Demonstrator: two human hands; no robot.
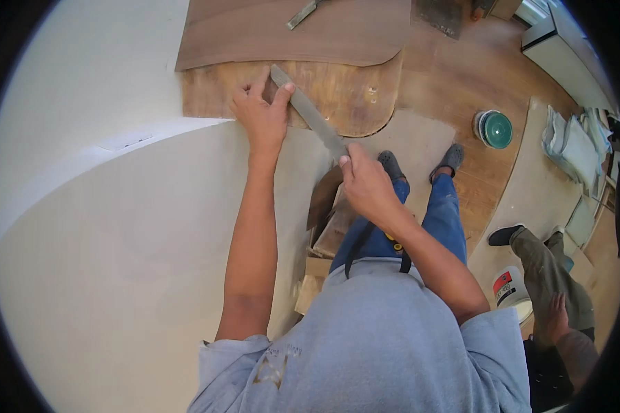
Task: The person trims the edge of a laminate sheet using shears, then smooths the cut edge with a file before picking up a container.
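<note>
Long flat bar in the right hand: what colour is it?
The long flat bar is grey; the head view shows it best.

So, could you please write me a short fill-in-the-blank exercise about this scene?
The grey bar is gripped at its end nearest the shirt by the ____ hand.
The tub right of the grey shoes has a ____ lid.
The trousers worn with those shoes are ____.
Missing words: right; green; blue.
</note>
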